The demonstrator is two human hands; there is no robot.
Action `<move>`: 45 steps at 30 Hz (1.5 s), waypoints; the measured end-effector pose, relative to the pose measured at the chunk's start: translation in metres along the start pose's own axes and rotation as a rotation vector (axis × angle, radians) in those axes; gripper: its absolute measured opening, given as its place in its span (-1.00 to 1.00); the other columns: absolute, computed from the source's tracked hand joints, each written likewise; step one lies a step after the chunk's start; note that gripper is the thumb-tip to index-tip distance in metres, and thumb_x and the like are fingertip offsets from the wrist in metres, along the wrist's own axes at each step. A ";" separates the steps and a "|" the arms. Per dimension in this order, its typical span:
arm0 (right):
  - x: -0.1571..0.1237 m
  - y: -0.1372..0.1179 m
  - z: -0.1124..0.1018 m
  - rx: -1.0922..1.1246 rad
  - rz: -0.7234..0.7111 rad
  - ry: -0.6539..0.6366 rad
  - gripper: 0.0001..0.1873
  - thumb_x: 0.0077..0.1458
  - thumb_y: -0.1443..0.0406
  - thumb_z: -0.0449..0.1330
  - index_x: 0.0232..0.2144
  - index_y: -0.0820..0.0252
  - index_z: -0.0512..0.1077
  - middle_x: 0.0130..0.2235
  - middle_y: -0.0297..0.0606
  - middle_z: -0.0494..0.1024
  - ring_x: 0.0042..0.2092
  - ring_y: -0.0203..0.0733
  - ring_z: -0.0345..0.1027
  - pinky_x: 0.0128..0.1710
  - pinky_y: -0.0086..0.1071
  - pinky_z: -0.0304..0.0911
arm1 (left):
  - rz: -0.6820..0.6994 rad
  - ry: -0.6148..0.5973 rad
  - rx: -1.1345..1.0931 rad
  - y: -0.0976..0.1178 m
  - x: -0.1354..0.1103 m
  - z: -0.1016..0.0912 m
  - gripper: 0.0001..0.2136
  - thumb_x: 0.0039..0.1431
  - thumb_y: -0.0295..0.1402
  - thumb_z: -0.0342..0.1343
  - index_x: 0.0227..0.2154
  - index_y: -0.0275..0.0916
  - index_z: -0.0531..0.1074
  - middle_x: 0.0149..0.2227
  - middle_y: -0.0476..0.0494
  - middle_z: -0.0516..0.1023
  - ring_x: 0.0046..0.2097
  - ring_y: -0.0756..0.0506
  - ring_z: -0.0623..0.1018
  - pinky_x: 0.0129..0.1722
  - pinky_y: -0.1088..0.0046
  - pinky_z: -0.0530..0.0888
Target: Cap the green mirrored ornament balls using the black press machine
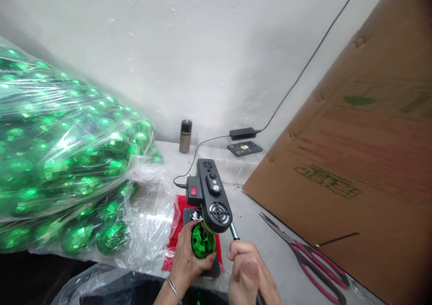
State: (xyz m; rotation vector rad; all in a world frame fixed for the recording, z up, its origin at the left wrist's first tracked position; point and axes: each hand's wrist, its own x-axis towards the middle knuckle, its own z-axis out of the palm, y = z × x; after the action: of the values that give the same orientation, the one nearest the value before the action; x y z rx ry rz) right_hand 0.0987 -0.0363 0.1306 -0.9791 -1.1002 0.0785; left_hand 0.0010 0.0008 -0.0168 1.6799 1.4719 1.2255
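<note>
My left hand [189,255] is closed round a shiny green faceted bauble [203,244]. It keeps the bauble under the head of a small black bench machine [213,196] that looks like a mini drill press, with a red switch on its side. Where the machine's tip meets the bauble is hidden beneath the head. My right hand [251,271] grips the machine's lever [234,231], a metal rod with a black handle. A red cloth [171,255] lies under the machine's base.
At left bulges a clear plastic bag [77,138] full of green baubles. Red-handled scissors [313,264] lie beside a large cardboard box [354,161] at right. Against the wall stand a small black-capped bottle [185,136], a power adapter [242,133] and a phone [244,148].
</note>
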 end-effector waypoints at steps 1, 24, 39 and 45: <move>0.000 0.000 -0.001 -0.008 0.025 0.003 -0.45 0.55 0.22 0.09 -0.57 0.12 0.22 -0.53 -0.41 0.35 -0.50 -0.32 0.32 -0.43 -0.36 0.13 | -0.001 0.001 -0.004 0.000 0.000 0.000 -0.26 -0.13 -0.25 0.44 0.20 -0.26 0.47 0.11 -0.39 0.68 0.15 -0.47 0.69 0.20 -0.21 0.65; -0.015 0.026 -0.007 -0.066 -0.191 -0.047 -0.50 0.52 0.34 0.04 -0.55 0.11 0.22 -0.50 -0.42 0.37 -0.56 -0.39 0.23 -0.54 -0.43 0.08 | -0.008 0.019 -0.006 0.001 0.001 0.003 -0.27 -0.17 -0.29 0.44 0.18 -0.25 0.50 0.10 -0.39 0.69 0.13 -0.47 0.71 0.19 -0.20 0.66; 0.041 -0.020 -0.006 -0.039 -0.042 -0.176 -0.53 0.52 0.34 0.12 -0.53 0.13 0.34 -0.56 -0.43 0.34 -0.53 -0.35 0.30 -0.48 -0.41 0.15 | -0.103 -0.071 -0.063 0.014 0.009 -0.010 -0.24 -0.14 -0.30 0.47 0.22 -0.28 0.47 0.13 -0.41 0.68 0.20 -0.48 0.68 0.29 -0.24 0.59; 0.040 -0.022 -0.006 -0.050 -0.042 -0.170 -0.51 0.53 0.31 0.12 -0.54 0.12 0.33 -0.57 -0.43 0.33 -0.55 -0.35 0.29 -0.47 -0.39 0.18 | -0.030 0.047 -0.016 -0.005 -0.052 -0.019 -0.22 -0.10 -0.32 0.54 0.27 -0.18 0.50 0.25 -0.42 0.65 0.29 -0.49 0.64 0.32 -0.16 0.61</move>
State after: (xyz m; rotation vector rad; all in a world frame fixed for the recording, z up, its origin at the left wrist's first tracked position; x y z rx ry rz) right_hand 0.1142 -0.0326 0.1735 -1.0073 -1.2838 0.1020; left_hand -0.0164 -0.0510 -0.0264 1.6237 1.5059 1.2648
